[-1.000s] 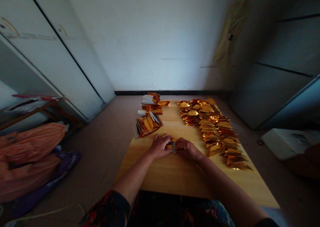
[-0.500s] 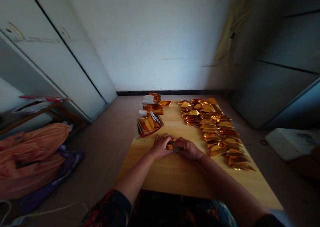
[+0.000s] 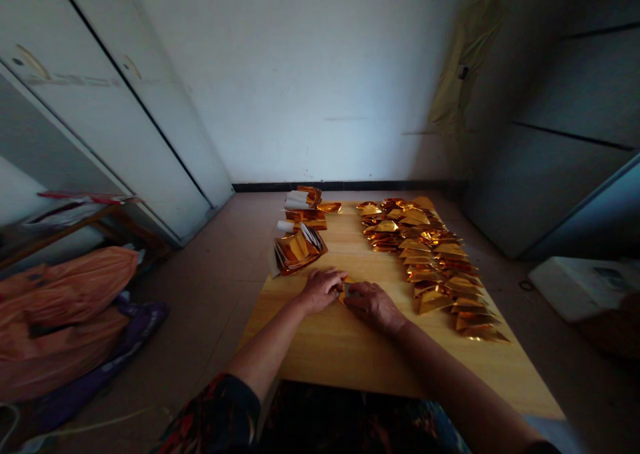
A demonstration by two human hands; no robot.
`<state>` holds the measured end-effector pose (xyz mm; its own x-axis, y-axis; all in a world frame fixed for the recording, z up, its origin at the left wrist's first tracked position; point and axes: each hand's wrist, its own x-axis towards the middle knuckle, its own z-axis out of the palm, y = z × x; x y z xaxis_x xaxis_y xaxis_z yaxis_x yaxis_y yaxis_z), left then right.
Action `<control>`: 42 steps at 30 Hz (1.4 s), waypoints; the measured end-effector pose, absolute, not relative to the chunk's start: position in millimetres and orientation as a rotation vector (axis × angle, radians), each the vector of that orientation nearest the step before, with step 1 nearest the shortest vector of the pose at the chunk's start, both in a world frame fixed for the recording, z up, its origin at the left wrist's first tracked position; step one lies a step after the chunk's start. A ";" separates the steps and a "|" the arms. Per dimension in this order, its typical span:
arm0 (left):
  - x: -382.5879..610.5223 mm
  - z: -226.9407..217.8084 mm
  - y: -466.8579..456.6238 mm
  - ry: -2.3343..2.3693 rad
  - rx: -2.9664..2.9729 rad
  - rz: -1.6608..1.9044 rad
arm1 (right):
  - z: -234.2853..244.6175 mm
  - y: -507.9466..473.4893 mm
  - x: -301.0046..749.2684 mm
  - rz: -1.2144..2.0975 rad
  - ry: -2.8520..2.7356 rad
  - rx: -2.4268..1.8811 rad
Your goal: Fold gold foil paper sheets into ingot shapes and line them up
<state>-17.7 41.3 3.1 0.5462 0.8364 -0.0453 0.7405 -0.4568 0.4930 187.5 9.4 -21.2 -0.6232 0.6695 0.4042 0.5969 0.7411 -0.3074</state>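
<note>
My left hand (image 3: pixel 321 291) and my right hand (image 3: pixel 375 306) rest close together near the middle of a light wooden table top (image 3: pixel 330 354). Between their fingertips is a small folded piece of gold foil (image 3: pixel 345 291), mostly hidden by my fingers. To the right lie many folded gold foil triangles (image 3: pixel 430 261) in a long, overlapping row. Beyond my left hand sit a stack of gold foil sheets (image 3: pixel 299 251) and several white paper rolls (image 3: pixel 297 201).
The table's far end meets a white wall (image 3: pixel 310 87). Orange bags (image 3: pixel 60 314) and a purple cloth (image 3: pixel 135 321) lie on the tiled floor at left, below a wooden rack (image 3: pixel 90 217). White cabinets (image 3: pixel 125 101) stand at left, and a white box (image 3: pixel 580 287) sits at right.
My hands have moved slightly apart, and my right hand has shifted right and turned. More of the gold foil piece now shows at the left hand's fingertips, and the grey piece between them no longer shows.
</note>
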 end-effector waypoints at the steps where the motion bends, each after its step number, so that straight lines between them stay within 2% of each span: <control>1: -16.8 2.3 40.4 1.285 2.323 0.293 | -21.8 9.6 187.4 0.189 -2.437 -0.957; 4: -13.7 -0.1 35.9 1.313 2.315 0.330 | -21.9 12.3 188.1 0.250 -2.412 -0.919; 10: -9.5 2.6 29.5 1.347 2.317 0.349 | -17.0 24.3 197.1 0.606 -2.314 -0.844; 14: -6.8 5.9 31.5 1.352 2.313 0.362 | -14.7 30.6 199.1 0.681 -2.293 -0.878; 20: -2.7 8.8 33.9 1.390 2.274 0.365 | -11.6 39.5 194.9 0.707 -2.311 -0.942; 32: -5.8 0.4 29.8 1.367 2.274 0.372 | -11.6 42.0 185.5 0.555 -2.363 -1.288; 42: -4.6 10.2 27.5 1.327 2.344 0.265 | -7.9 35.1 189.9 0.580 -2.203 -1.227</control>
